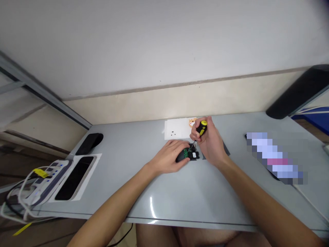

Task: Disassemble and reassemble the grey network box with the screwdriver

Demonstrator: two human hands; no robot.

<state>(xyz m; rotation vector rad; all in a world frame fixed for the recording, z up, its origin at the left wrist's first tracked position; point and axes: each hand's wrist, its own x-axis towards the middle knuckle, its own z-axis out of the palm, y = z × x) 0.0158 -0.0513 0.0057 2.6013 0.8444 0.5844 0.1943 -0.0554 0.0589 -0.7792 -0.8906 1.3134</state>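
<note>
My right hand [209, 142] is closed around a small screwdriver [201, 129] with a black and yellow handle, held nearly upright. Its tip points down at a small black device [187, 156] whose green circuit board is exposed. My left hand [168, 157] rests on the grey table [180, 192], fingers curled over the left end of that device, pinning it down. Both hands meet near the table's far middle.
A white card with a cartoon dog [178, 128] lies behind the hands. At the left are a black object [89, 142], a phone-like black slab on white paper [74, 176] and a power strip with cables [41, 180]. A blurred patch [276, 157] lies right.
</note>
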